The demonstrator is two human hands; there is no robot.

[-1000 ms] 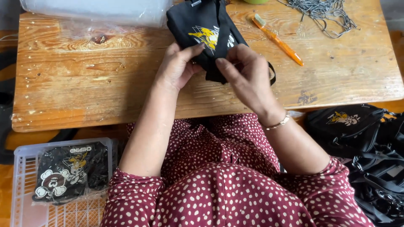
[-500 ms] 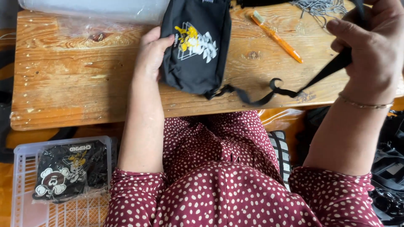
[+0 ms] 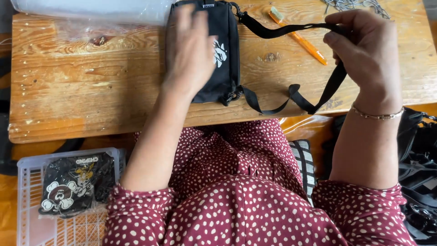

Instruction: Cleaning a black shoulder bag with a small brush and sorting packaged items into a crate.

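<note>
A small black pouch bag [image 3: 224, 68] with a white print lies flat on the wooden table [image 3: 91, 91]. My left hand [image 3: 191, 50] presses flat on top of it, fingers spread. My right hand [image 3: 364, 50] is raised at the right and pinches the bag's black strap [image 3: 282, 31], which runs from the bag's top corner to my fingers, then loops down along the table's front edge back to the bag.
An orange pen [image 3: 300, 38] lies behind the strap. Clear plastic wrapping [image 3: 91, 9] sits at the table's far left. A white crate [image 3: 32, 200] with a packed printed bag stands on the floor at left. More black bags [image 3: 419, 159] pile at right.
The bag has been laid flat on the table and my left hand has come on top of it. My right hand pulled the strap out and lowered toward the table.
</note>
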